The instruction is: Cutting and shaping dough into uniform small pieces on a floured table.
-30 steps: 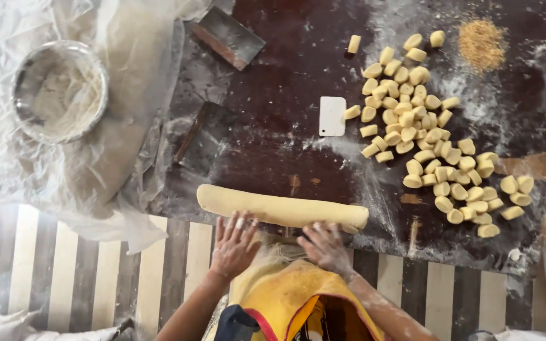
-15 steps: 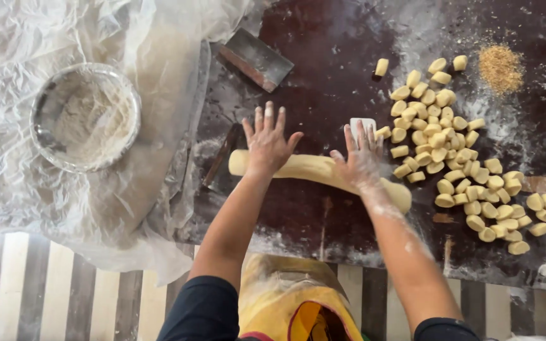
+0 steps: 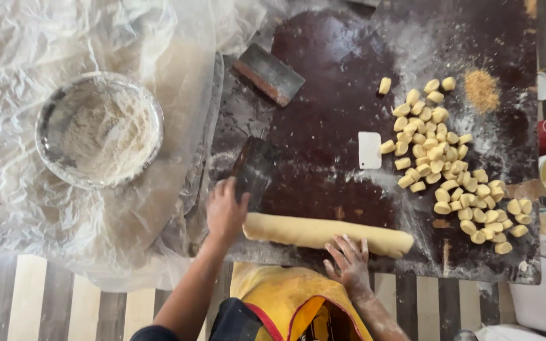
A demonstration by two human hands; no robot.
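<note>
One long roll of yellow dough (image 3: 327, 232) lies along the worktop's (image 3: 323, 113) near edge. Your left hand (image 3: 224, 211) grips a dark scraper (image 3: 255, 172) at the roll's left end, fingers closed around it. Your right hand (image 3: 347, 260) rests open, fingers spread, against the roll's near side. Cut dough pieces (image 3: 453, 167) crowd the right edge

Yellow apron, red trim; dark sleeves; floury forearm.
</note>
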